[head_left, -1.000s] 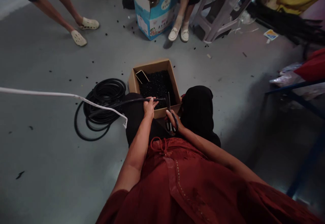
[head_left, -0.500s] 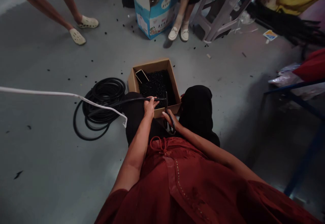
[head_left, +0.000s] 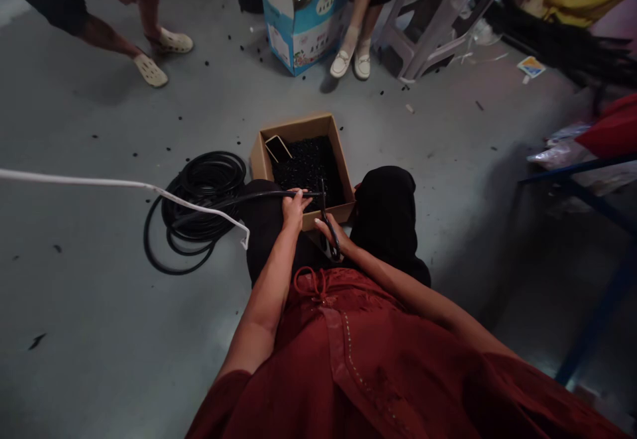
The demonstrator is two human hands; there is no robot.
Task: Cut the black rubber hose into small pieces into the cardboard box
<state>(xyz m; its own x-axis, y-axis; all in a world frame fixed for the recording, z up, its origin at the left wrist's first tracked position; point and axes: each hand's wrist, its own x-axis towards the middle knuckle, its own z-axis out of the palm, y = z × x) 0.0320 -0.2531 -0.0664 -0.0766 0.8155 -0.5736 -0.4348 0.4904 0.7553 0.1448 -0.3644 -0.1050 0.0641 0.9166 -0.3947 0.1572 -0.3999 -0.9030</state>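
Note:
My left hand (head_left: pixel 293 209) is closed around a black ribbed tube (head_left: pixel 263 195) near its free end, which sticks out over a cardboard box (head_left: pixel 343 214). From there the tube runs left across my knee to a loose coil (head_left: pixel 199 217) on the floor. In my right hand (head_left: pixel 340 235) is a pair of black-handled scissors (head_left: pixel 332 247), pointing upward, with the blades at the tube's end. Many small black pieces (head_left: pixel 311 164) fill the box, and a flat dark rectangle with a light border (head_left: pixel 278 150) lies on them.
A white cable (head_left: pixel 99 180) hangs across the left side. Beyond stand a blue and white carton (head_left: pixel 313 44), a grey plastic stool (head_left: pixel 423 48) and two other people's legs and shoes (head_left: pixel 351 64). A blue metal frame (head_left: pixel 597 207) is at right.
The scissors and my right hand have shifted slightly left along the tube. At upper left another person has bent down, their hands now showing at the leg.

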